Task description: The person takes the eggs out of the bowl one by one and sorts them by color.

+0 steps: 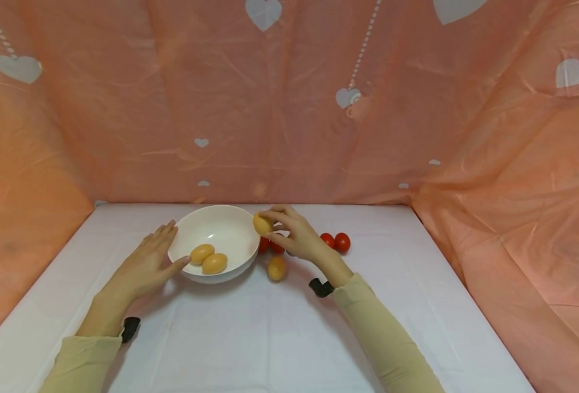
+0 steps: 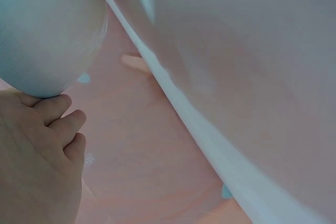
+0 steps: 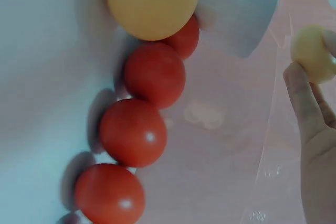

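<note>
A white bowl [image 1: 235, 232] stands left of centre in the head view, with two yellow oval fruits [image 1: 214, 263] inside. My left hand [image 1: 147, 262] rests against the bowl's left side, fingers fairly straight and thumb at the near rim. In the left wrist view its fingertips [image 2: 55, 106] meet the bowl's outer wall [image 2: 47, 30]. Between thumb and fingers, my right hand [image 1: 291, 232] pinches another yellow oval fruit [image 1: 263, 224], raised just beside the bowl's right rim. Below that hand, one more yellow oval fruit [image 1: 276, 268] lies on the table.
Several red tomatoes [image 3: 134, 132] lie in a row right of the bowl, partly hidden by my right hand in the head view. Two tomatoes [image 1: 342, 243] show at the row's right end. A pink curtain [image 1: 289, 109] with hearts surrounds the white table [image 1: 220, 338].
</note>
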Demonstrator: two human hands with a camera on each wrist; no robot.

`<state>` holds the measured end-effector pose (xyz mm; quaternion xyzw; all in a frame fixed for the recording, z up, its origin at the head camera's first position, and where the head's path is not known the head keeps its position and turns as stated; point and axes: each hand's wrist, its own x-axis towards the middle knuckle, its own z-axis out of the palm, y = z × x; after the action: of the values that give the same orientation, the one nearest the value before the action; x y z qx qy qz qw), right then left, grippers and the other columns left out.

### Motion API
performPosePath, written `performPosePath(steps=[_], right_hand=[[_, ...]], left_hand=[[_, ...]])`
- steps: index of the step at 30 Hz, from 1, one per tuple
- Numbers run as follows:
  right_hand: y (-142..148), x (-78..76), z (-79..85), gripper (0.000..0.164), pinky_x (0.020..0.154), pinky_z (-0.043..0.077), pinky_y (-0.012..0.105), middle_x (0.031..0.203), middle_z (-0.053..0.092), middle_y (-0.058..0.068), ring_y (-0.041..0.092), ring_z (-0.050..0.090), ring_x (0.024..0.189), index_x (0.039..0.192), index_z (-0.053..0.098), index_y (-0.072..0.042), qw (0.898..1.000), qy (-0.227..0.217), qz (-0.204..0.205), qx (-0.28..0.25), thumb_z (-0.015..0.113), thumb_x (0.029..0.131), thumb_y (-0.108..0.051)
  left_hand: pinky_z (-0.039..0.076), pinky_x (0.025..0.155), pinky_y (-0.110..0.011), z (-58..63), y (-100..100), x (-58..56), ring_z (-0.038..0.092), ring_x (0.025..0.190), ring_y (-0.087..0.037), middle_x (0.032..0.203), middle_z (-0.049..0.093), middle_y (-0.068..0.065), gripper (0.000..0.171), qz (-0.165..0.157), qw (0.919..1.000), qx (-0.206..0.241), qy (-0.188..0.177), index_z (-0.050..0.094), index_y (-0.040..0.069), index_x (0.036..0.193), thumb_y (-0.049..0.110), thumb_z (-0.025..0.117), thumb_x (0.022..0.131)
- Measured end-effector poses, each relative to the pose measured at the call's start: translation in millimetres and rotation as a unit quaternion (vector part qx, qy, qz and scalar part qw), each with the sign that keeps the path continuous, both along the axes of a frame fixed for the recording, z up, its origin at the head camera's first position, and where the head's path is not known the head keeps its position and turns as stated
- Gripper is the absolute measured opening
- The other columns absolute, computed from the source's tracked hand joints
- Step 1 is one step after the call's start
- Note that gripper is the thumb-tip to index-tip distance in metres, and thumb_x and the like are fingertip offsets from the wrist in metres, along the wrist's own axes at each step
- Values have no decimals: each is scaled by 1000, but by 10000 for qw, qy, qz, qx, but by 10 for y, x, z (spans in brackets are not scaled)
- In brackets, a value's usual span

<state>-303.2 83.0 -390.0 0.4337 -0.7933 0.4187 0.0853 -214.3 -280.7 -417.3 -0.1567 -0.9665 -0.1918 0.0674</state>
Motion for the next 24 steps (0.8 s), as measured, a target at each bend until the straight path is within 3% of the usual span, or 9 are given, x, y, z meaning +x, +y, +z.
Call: performPosePath(steps=[8,15,24], right_hand=[[242,121,-99,47,94,61,49,131,58,15,30,65,113,135,67,-3,9985,-282,-348,-300,81,90,-5],[466,193,-129,45,92,62,41,124,61,11,27,66,111,130,71,-8,9966,-372,-740,9,85,87,-7],[684,231,-155,43,85,64,37,114,64,10,24,69,99,126,73,-9,9905,-944,-672,743,81,85,-1]], left_hand=[[16,126,-64,-8,-7,4,21,152,-53,168,19,-30,90,-77,9997,-13,250,27,-14,157,50,59,103],[14,128,-61,11,-14,24,19,154,-51,169,19,-29,91,-62,9995,-71,290,26,-13,158,51,59,103],[13,128,-59,17,6,32,19,154,-50,168,20,-29,91,-64,9997,-92,210,27,-13,158,53,58,103]])
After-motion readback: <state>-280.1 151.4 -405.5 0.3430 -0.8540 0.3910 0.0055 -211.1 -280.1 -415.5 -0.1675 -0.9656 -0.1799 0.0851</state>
